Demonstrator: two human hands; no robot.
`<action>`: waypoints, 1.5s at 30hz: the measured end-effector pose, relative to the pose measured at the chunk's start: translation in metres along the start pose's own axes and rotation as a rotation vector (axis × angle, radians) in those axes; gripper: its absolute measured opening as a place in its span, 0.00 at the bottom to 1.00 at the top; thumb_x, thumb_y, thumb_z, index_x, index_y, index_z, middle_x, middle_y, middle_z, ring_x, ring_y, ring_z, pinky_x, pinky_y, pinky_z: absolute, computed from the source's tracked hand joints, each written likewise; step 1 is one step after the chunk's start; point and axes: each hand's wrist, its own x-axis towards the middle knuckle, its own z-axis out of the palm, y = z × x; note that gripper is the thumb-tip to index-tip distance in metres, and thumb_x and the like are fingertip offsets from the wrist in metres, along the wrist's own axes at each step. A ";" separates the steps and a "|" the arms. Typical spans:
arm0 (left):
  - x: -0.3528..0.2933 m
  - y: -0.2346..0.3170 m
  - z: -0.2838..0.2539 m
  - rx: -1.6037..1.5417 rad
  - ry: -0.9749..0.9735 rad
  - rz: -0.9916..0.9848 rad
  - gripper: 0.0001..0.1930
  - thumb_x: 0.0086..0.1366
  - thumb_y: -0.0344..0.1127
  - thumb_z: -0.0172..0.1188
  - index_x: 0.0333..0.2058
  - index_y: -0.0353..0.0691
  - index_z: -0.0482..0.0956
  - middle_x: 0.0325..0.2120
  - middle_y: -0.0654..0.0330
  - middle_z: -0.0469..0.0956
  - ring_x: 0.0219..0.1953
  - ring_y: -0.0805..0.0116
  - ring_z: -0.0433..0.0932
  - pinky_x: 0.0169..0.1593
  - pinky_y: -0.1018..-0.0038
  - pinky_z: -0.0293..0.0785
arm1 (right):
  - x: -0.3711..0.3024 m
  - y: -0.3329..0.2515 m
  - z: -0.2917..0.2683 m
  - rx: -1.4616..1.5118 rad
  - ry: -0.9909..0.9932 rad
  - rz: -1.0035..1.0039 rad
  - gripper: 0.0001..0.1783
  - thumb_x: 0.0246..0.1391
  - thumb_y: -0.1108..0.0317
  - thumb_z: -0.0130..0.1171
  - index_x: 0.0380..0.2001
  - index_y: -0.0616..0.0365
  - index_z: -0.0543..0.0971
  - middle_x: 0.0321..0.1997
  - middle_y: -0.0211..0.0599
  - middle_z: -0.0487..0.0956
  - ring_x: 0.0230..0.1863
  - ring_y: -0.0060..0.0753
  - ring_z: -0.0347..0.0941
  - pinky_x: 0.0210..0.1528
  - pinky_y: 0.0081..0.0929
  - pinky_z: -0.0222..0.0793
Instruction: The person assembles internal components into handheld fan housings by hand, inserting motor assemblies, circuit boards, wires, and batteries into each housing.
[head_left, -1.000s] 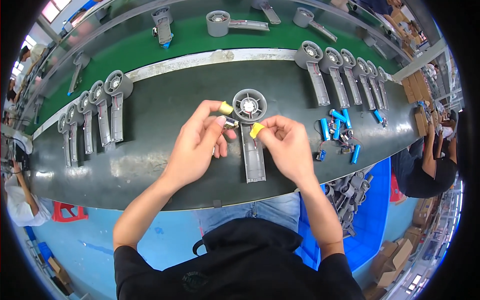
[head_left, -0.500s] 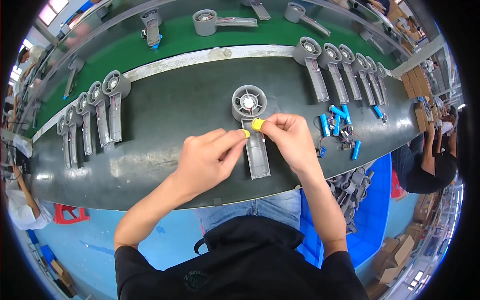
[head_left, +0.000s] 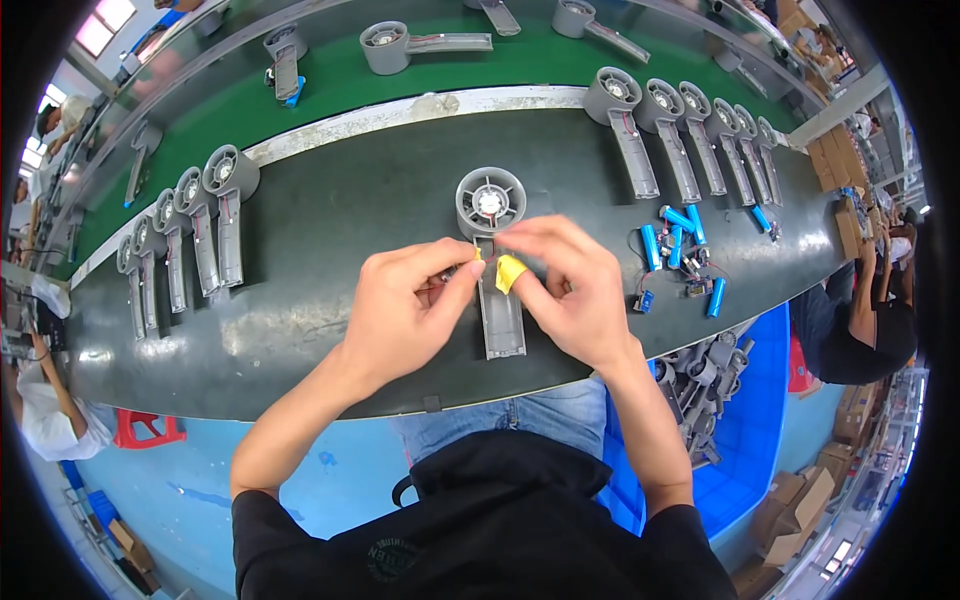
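Observation:
In front of me on the dark bench lies a grey handheld-fan half-shell (head_left: 502,325), its round fan head (head_left: 490,200) pointing away and its handle channel towards me. My left hand (head_left: 410,300) is at the left edge of the handle's upper end, thumb and index finger pinched; what they hold is too small to make out. Thin reddish wires show in the gap of that hand. My right hand (head_left: 575,295) hovers over the handle's right side, fingers apart and slightly blurred. A crinkled yellow cover (head_left: 509,273) wraps its thumb tip; yellow also shows at the left fingertips.
Grey fan shells stand in rows at left (head_left: 229,215) and right (head_left: 632,150). Blue cylindrical batteries (head_left: 650,248) with wired boards lie right of my hand. A blue bin (head_left: 745,430) of grey parts stands below the bench edge. Fan shells lie on the green belt (head_left: 340,85) beyond.
My hands have drawn apart slightly, and the right fingers have opened away from the thumb. The half-shell sits a little further left in view. Fan shells on the green belt have shifted left.

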 end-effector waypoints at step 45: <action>-0.012 -0.019 0.003 0.196 -0.015 0.262 0.11 0.58 0.20 0.62 0.40 0.26 0.79 0.32 0.48 0.81 0.31 0.55 0.79 0.37 0.69 0.75 | 0.004 0.027 0.022 -0.130 0.146 -0.372 0.14 0.34 0.78 0.70 0.31 0.60 0.83 0.32 0.28 0.79 0.15 0.13 0.60 0.16 0.16 0.54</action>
